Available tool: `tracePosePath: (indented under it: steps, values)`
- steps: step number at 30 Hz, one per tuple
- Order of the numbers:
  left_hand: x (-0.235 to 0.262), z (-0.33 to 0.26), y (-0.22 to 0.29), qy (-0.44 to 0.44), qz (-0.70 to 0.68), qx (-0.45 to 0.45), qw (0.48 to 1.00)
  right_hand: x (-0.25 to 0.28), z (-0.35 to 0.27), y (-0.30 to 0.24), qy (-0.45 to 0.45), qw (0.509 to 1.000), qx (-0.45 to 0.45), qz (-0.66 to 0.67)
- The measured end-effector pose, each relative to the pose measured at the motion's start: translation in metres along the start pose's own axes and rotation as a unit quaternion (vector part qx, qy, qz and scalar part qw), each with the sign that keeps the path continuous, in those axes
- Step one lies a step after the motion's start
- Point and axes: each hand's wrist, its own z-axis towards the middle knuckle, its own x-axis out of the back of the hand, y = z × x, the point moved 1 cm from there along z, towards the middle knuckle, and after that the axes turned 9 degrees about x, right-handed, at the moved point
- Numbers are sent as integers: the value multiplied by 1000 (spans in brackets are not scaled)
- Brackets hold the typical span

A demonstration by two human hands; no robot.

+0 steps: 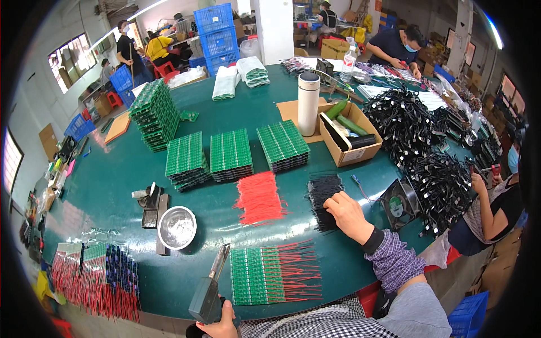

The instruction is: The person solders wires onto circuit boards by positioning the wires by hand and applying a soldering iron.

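At the left end of the green desk (101, 191), well to the left of the wired panel (257, 276), a bundle of boards (96, 276) is laid with its red wires pointed toward the near side. Beyond the panel, far over to its left, a tall stack of green boards (153, 115) is piled up. Nearer to the panel on that same side, a dark holder (151, 217) and a metal bowl (176, 246) are set just beside each other. Beyond the panel, a row of three lower stacks (230, 152) is lined up. Just left of the panel, a grey gun-shaped tool (204, 298) is held by the left hand (225, 324), whose fingers are clamped on its handle; its metal tip is pointed up and away. The panel itself is laid flat, and its red leads (301, 273) are spread out to the right. A pile of red wires (260, 197) is placed directly beyond it. Beyond the panel and to its right, a pile of black wires (326, 200) is touched by the fingers of the right hand (348, 217); whether they are closed on a wire cannot be told. Farther beyond the panel on the right, a white flask (309, 104) and a carton (355, 155) holding cucumbers are stood, with a black fan (396, 205) and a heap of black cables (406, 124) placed farther right.
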Motion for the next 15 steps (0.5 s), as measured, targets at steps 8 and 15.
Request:
tracePosePath:
  steps: [8,15]
  values:
    - [-4,-4,11,-11,-7,6,1000,5,5,-6,5,1000,-5,0]
    - [-4,-4,8,-9,-16,24,1000,19,10,-16,-45,998,30,-10]
